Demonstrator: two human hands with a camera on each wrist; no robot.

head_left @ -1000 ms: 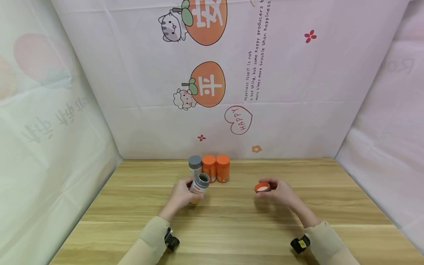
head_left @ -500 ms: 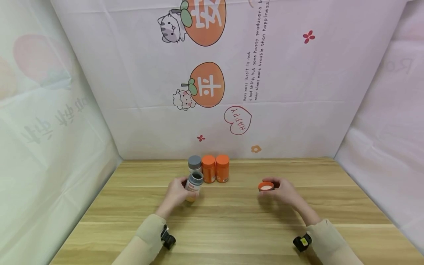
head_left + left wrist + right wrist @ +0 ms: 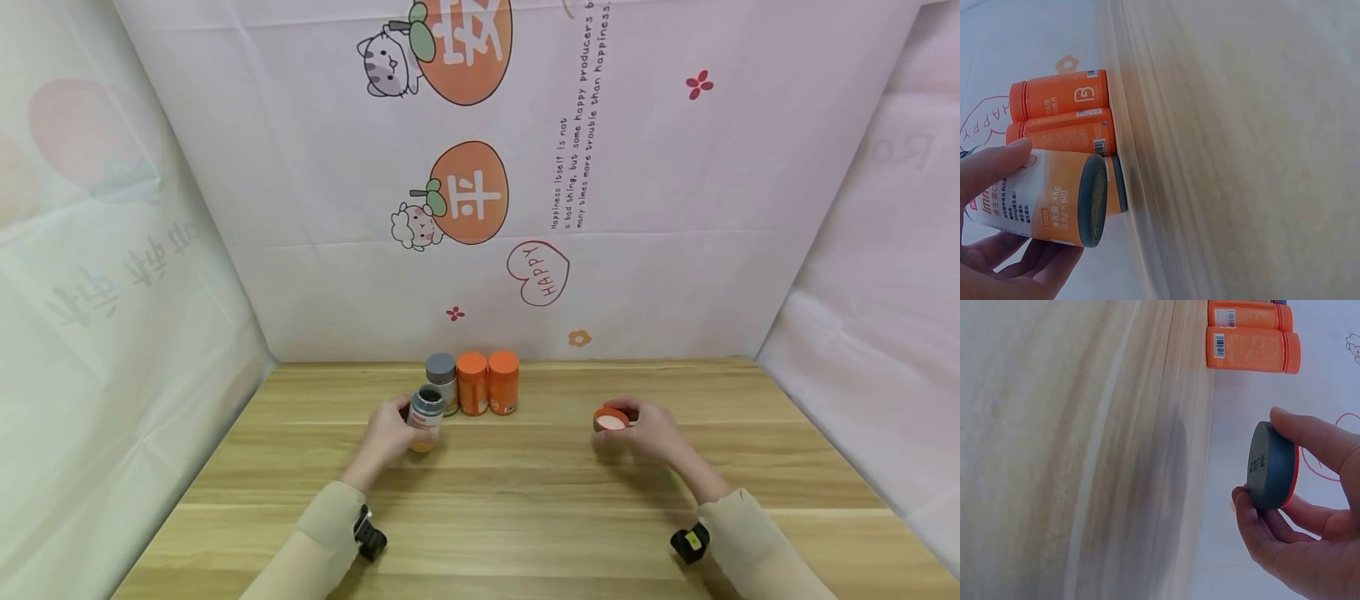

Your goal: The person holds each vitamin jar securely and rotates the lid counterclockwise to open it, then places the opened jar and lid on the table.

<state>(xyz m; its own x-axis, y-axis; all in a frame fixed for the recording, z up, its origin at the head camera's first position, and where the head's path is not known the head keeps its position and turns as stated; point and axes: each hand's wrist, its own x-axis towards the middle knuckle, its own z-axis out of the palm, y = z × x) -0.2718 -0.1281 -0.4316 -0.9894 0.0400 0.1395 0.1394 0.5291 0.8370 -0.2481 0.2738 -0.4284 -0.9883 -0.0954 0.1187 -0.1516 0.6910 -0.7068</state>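
Left hand [image 3: 388, 432]: fingers round lidless bottle [image 3: 426, 420] | Right hand [image 3: 654, 432]: thumb and fingers pinch grey lid [image 3: 1272, 467] | three capped jars [image 3: 473, 385] just beyond left fingers

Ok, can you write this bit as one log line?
left hand: holds uncapped bottle | right hand: holds gray cap, inside up | standing in row: gray-capped bottle, two orange bottles
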